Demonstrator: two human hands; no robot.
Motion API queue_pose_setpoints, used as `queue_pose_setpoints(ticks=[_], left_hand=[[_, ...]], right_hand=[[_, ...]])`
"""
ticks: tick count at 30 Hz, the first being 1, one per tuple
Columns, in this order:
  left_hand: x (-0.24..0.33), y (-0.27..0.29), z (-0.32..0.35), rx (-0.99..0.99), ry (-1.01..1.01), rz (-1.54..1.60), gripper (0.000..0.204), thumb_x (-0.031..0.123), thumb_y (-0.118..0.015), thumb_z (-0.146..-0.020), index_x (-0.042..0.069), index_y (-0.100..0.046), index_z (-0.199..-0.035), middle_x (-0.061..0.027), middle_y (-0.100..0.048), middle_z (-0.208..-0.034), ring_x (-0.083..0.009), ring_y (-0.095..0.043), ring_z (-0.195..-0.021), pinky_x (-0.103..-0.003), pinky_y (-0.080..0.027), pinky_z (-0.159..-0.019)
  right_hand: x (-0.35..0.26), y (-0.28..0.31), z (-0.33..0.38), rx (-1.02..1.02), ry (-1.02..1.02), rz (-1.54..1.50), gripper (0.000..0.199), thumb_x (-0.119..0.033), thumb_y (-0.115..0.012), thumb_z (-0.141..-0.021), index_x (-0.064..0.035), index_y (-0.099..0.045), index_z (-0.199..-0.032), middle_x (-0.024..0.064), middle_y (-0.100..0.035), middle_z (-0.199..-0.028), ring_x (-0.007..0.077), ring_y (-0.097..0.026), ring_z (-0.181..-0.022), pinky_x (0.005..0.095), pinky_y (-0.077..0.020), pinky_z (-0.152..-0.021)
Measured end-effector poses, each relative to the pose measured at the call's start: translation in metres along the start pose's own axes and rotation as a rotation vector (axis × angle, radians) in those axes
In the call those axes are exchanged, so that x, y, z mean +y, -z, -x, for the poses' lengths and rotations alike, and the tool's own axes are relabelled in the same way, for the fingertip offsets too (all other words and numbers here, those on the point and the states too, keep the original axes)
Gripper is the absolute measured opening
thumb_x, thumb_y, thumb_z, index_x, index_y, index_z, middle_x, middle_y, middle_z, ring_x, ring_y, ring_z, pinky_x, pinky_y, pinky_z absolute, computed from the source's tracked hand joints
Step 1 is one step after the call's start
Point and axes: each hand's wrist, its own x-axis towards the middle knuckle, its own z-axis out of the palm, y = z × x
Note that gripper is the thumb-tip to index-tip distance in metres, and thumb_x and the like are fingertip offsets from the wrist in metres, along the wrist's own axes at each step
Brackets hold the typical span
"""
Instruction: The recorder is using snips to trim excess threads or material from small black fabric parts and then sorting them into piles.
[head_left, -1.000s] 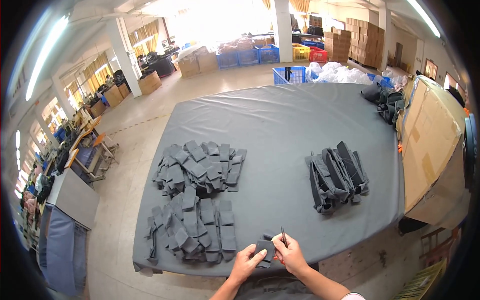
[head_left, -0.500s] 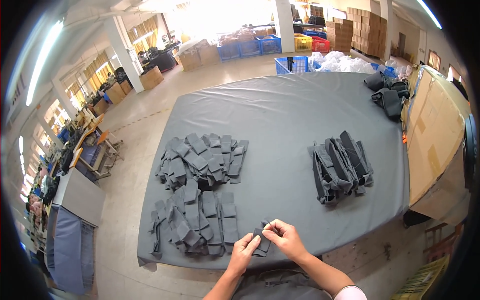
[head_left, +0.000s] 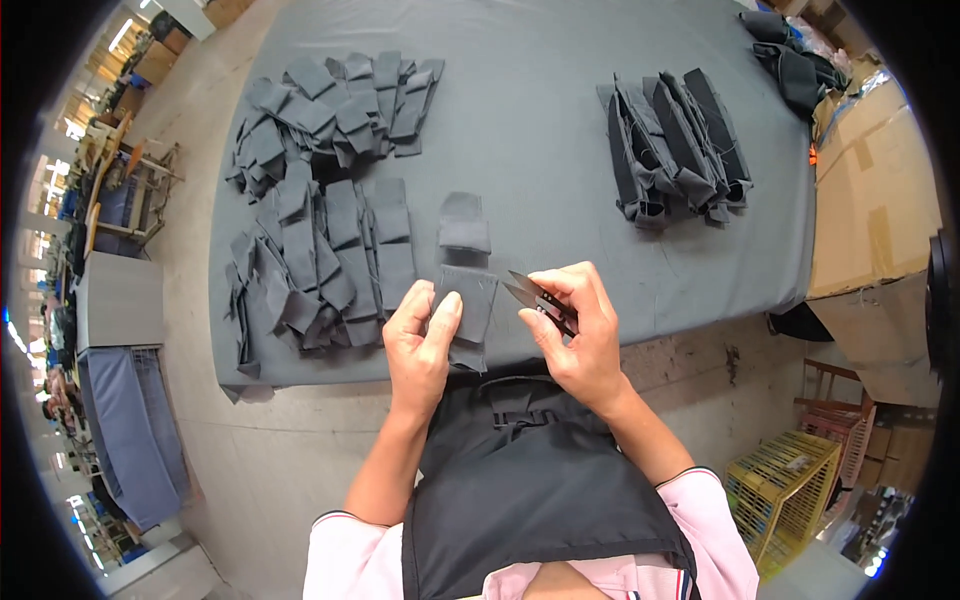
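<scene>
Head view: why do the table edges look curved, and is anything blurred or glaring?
Head view: fisheye bends the table edges toward the black rim; light is soft and even, with faint shadows; bright windows at the far left are blown out; the left hand, the fabric piece it holds, and the right hand with snips look sharp.

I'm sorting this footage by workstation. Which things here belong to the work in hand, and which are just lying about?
In hand:
left hand holding a grey fabric piece
right hand holding thread snips
grey pieces piled left
dark stack right

Lying about:
cardboard box
yellow crate
</scene>
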Motion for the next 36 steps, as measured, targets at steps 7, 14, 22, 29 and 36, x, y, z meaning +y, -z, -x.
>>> queue_pose_setpoints(ticks=[7,14,22,29,36], left_hand=[[-0.006,-0.001,0.005,-0.043,-0.041,-0.082,0.027,0.000,-0.058,-0.083,-0.001,-0.035,-0.067,-0.0011,-0.033,-0.069,-0.0094,-0.030,-0.064,-0.023,-0.027,-0.056],[-0.007,0.000,0.009,-0.044,-0.108,-0.151,0.026,-0.001,-0.059,-0.081,-0.002,-0.036,-0.068,-0.0018,-0.033,-0.068,-0.0105,-0.030,-0.064,-0.023,-0.028,-0.056],[-0.007,-0.001,0.005,-0.035,-0.163,-0.305,0.023,-0.001,-0.061,-0.079,-0.002,-0.041,-0.066,-0.0043,-0.037,-0.066,-0.0121,-0.033,-0.059,-0.025,-0.029,-0.052],[-0.008,-0.003,0.007,-0.032,-0.277,-0.344,0.021,-0.002,-0.063,-0.076,-0.003,-0.044,-0.067,-0.0071,-0.040,-0.066,-0.0160,-0.037,-0.058,-0.027,-0.033,-0.052],[-0.009,-0.004,0.010,-0.041,-0.267,-0.389,0.020,-0.002,-0.064,-0.074,-0.003,-0.046,-0.068,-0.0102,-0.043,-0.067,-0.0197,-0.041,-0.059,-0.030,-0.035,-0.052]], right_hand=[[-0.004,0.007,0.001,-0.094,0.128,0.231,0.030,0.000,-0.072,-0.070,-0.0059,-0.063,-0.098,0.0057,-0.053,-0.079,0.0147,-0.051,-0.056,0.0258,-0.0435,-0.049],[-0.002,0.001,0.001,-0.093,0.289,0.405,0.032,0.000,-0.073,-0.068,-0.0060,-0.064,-0.098,0.0059,-0.052,-0.074,0.0182,-0.050,-0.053,0.0279,-0.0403,-0.047],[-0.003,0.002,0.005,-0.076,0.135,0.220,0.029,0.003,-0.071,-0.069,-0.0033,-0.064,-0.096,0.0065,-0.052,-0.074,0.0161,-0.052,-0.057,0.0264,-0.0430,-0.050],[-0.007,-0.005,-0.002,-0.124,0.095,0.175,0.031,-0.001,-0.071,-0.069,-0.0051,-0.061,-0.097,0.0070,-0.050,-0.079,0.0187,-0.052,-0.053,0.0296,-0.0422,-0.046],[-0.004,-0.011,0.000,-0.093,0.157,0.199,0.027,-0.002,-0.070,-0.069,-0.0035,-0.062,-0.095,0.0073,-0.050,-0.077,0.0195,-0.052,-0.054,0.0302,-0.0436,-0.047]])
